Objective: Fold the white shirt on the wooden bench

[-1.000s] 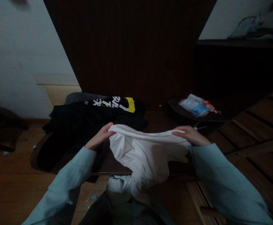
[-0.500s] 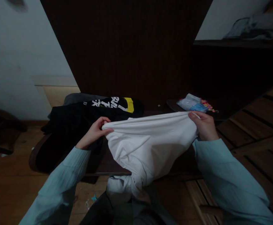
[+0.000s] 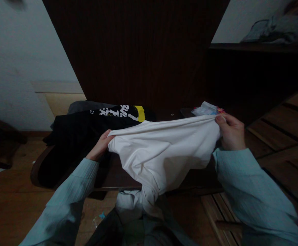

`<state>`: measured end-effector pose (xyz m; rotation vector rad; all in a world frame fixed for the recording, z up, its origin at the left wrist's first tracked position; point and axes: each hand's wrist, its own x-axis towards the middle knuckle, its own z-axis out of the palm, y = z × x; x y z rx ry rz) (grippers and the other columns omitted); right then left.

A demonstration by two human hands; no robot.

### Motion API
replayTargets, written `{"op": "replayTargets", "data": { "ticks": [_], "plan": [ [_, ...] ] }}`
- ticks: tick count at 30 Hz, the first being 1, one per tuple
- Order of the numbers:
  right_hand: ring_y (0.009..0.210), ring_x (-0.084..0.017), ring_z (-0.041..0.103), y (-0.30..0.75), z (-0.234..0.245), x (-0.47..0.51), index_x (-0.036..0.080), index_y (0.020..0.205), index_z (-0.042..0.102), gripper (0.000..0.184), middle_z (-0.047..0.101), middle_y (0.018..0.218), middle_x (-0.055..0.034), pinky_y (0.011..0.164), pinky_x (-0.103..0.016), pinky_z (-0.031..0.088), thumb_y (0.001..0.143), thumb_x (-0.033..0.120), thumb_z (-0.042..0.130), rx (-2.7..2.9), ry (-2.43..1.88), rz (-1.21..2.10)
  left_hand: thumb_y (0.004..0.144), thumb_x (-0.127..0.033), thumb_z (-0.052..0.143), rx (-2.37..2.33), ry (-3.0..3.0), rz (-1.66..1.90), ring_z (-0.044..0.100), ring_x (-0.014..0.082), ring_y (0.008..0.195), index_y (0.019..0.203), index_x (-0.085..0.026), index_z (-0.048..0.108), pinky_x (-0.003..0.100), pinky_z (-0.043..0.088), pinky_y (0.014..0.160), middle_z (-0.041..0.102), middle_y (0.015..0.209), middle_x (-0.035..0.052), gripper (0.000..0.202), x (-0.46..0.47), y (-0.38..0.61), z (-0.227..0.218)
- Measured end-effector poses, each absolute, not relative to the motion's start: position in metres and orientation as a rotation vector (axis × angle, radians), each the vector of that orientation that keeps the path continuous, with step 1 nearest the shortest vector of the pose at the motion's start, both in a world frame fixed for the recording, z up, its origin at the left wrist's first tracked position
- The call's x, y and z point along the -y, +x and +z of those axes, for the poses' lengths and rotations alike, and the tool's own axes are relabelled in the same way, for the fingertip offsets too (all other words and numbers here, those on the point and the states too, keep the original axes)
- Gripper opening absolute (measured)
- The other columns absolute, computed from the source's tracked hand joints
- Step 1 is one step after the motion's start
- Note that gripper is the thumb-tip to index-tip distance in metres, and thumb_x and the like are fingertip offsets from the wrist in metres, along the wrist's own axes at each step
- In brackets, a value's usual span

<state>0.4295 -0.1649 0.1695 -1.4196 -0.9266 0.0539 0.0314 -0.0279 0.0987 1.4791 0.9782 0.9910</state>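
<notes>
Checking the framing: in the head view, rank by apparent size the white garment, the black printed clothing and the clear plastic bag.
1. white garment, though nearest the camera
2. black printed clothing, comparable, farther back
3. clear plastic bag, partly hidden

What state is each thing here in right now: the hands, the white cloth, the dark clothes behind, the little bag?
Left hand: shut on the white cloth's left edge.
Right hand: shut on its right edge, held higher.
White cloth: held up, stretched between both hands, lower part hanging bunched.
Dark clothes: lying in a loose heap; printed piece on top.
Plastic bag: lying behind the cloth, partly hidden.
</notes>
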Motion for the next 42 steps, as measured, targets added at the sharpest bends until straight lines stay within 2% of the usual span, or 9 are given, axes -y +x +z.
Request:
{"op": "replayTargets", "data": {
  "ticks": [6, 9, 11, 15, 23, 28, 34, 38, 42],
  "plan": [
    [0.061, -0.014, 0.052, 0.447, 0.172, 0.176, 0.016, 0.070, 0.066, 0.035, 0.063, 0.067, -0.0012, 0.055, -0.026, 0.040, 0.049, 0.043, 0.071, 1.289, -1.681, 0.460, 0.046, -0.036, 0.070, -0.949, 1.948, 0.435, 0.051, 0.0126, 0.063, 0.089, -0.018, 0.052, 0.020, 0.040, 0.055, 0.056, 0.074, -0.0025, 0.050, 0.030, 0.007, 0.114],
    [0.067, -0.018, 0.056, 0.454, 0.172, 0.179, 0.017, 0.077, 0.068, 0.041, 0.066, 0.074, -0.0019, 0.060, -0.027, 0.043, 0.041, 0.034, 0.076, 1.622, -1.860, 0.656, 0.049, -0.035, 0.067, -1.151, 2.246, 0.210, 0.056, 0.0175, 0.066, 0.069, -0.018, 0.060, 0.024, 0.042, 0.062, 0.061, 0.068, 0.0015, 0.028, 0.020, -0.008, 0.104],
    [0.065, -0.019, 0.057, 0.459, 0.168, 0.178, 0.016, 0.073, 0.069, 0.033, 0.066, 0.068, -0.0023, 0.057, -0.027, 0.042, 0.047, 0.036, 0.074, 1.756, -1.977, 0.687, 0.051, -0.037, 0.063, -1.275, 2.266, 0.321, 0.058, 0.0190, 0.067, 0.059, -0.017, 0.060, 0.025, 0.043, 0.064, 0.062, 0.068, 0.0040, 0.022, 0.013, -0.014, 0.096],
    [0.058, -0.016, 0.053, 0.471, 0.161, 0.171, 0.014, 0.063, 0.067, 0.026, 0.062, 0.055, -0.0026, 0.053, -0.025, 0.036, 0.063, 0.040, 0.062, 1.735, -2.003, 0.455, 0.055, -0.042, 0.057, -1.222, 1.869, 0.773, 0.058, 0.0211, 0.078, 0.082, -0.012, 0.064, 0.029, 0.046, 0.071, 0.066, 0.083, 0.0058, 0.040, 0.013, -0.012, 0.097],
    [0.056, -0.010, 0.046, 0.479, 0.197, 0.154, 0.016, 0.070, 0.061, 0.009, 0.057, 0.060, 0.0030, 0.059, -0.025, 0.035, 0.063, 0.021, 0.061, 0.985, -1.468, 0.285, 0.059, -0.036, 0.063, -1.037, 1.335, 1.093, 0.059, 0.0185, 0.072, 0.088, -0.014, 0.058, 0.027, 0.050, 0.061, 0.065, 0.071, 0.0002, 0.037, 0.027, -0.014, 0.179],
    [0.054, -0.010, 0.049, 0.456, 0.186, 0.123, 0.016, 0.069, 0.056, 0.003, 0.056, 0.056, 0.0026, 0.060, -0.024, 0.039, 0.070, 0.013, 0.054, 0.712, -1.353, 0.521, 0.053, -0.036, 0.070, -1.172, 1.484, 0.965, 0.055, 0.0106, 0.057, 0.082, -0.014, 0.060, 0.017, 0.042, 0.046, 0.062, 0.067, -0.0023, 0.038, -0.001, -0.016, 0.164],
    [0.056, -0.016, 0.057, 0.462, 0.146, 0.104, 0.016, 0.075, 0.059, 0.012, 0.063, 0.063, -0.0025, 0.054, -0.027, 0.045, 0.063, 0.014, 0.061, 0.825, -1.586, 1.127, 0.052, -0.035, 0.069, -1.242, 1.237, 0.727, 0.057, 0.0149, 0.054, 0.074, -0.011, 0.063, 0.023, 0.045, 0.047, 0.064, 0.062, 0.0043, 0.033, -0.020, -0.015, 0.119],
    [0.064, -0.015, 0.058, 0.459, 0.117, 0.080, 0.019, 0.079, 0.056, 0.020, 0.063, 0.071, 0.0005, 0.060, -0.027, 0.047, 0.061, 0.023, 0.063, 0.903, -1.448, 0.844, 0.060, -0.030, 0.062, -1.235, 1.259, 0.974, 0.059, 0.0137, 0.063, 0.097, -0.011, 0.059, 0.023, 0.047, 0.056, 0.066, 0.079, 0.0058, 0.041, -0.034, -0.003, 0.103],
    [0.085, -0.020, 0.057, 0.442, 0.090, 0.051, 0.019, 0.090, 0.052, 0.030, 0.062, 0.087, -0.0037, 0.078, -0.035, 0.044, 0.064, 0.033, 0.058, 0.823, -1.577, 0.419, 0.065, -0.024, 0.058, -1.281, 1.698, 0.979, 0.055, 0.0207, 0.097, 0.122, -0.012, 0.041, 0.030, 0.044, 0.082, 0.056, 0.114, 0.0107, 0.061, -0.040, 0.022, 0.091]
  ]
}}
